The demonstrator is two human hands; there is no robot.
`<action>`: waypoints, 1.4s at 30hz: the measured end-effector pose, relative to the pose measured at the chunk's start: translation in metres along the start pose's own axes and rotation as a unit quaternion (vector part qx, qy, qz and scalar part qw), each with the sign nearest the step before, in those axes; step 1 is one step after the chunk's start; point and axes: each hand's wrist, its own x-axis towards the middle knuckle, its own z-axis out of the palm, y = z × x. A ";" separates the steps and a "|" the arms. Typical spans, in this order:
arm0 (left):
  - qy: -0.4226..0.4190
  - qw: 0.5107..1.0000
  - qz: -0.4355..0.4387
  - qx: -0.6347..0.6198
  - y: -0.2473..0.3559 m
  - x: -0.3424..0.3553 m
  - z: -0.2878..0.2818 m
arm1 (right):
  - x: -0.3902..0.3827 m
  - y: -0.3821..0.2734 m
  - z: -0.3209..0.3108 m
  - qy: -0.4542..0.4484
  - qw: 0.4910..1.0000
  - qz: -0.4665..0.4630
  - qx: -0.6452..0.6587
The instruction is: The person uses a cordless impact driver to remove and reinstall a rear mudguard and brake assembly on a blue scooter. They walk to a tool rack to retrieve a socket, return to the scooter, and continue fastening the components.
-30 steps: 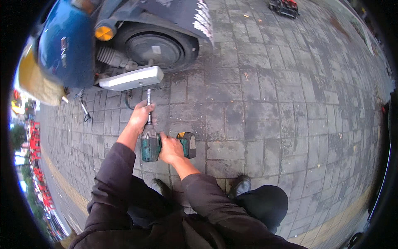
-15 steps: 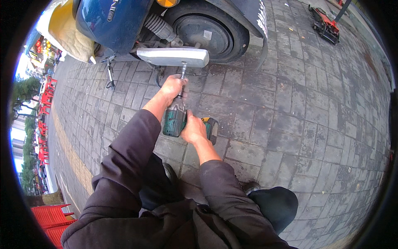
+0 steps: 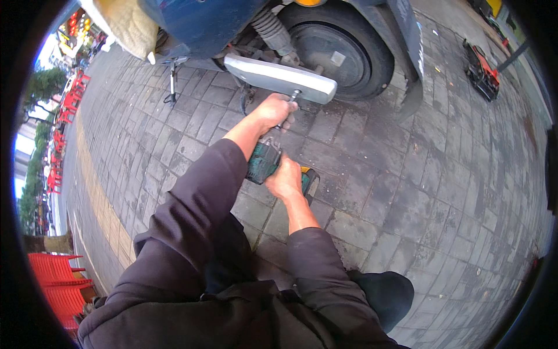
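Observation:
My right hand point(image 3: 285, 177) is closed round the handle of a green cordless impact wrench point(image 3: 264, 161), whose yellow-and-black battery point(image 3: 311, 184) shows past my fingers. Ahead of the tool, my left hand point(image 3: 275, 111) wraps its slim metal extension shaft point(image 3: 294, 96), hiding much of it. The shaft's far end meets the near face of a long silver-white bar point(image 3: 280, 77), at a dark spot right of the bar's middle. This bar sits along the lower side of a blue scooter point(image 3: 203, 26), in front of its rear wheel point(image 3: 332, 55).
A side stand point(image 3: 172, 84) reaches the grey paving point(image 3: 372, 168) left of the bar. At the far right is a red-and-black floor jack point(image 3: 482, 72). Stacked red chairs point(image 3: 55, 285) are at the lower left. A pale fleecy cover point(image 3: 125, 26) hangs at the scooter's front.
The view has shifted, so the scooter and jack appear farther right and the bar more slanted. Both hands keep their holds on the impact wrench and shaft, which still meets the bar.

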 end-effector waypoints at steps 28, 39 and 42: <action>0.098 0.948 -0.034 -0.302 -0.025 0.032 -0.011 | -0.023 0.038 0.035 0.002 0.996 0.053 -0.074; -0.047 0.783 0.104 -0.611 -0.036 0.062 0.027 | -0.039 0.075 0.021 0.020 0.986 0.122 -0.114; -0.046 0.789 0.118 -0.601 -0.035 0.062 0.029 | -0.041 0.077 0.020 0.003 0.984 0.130 -0.122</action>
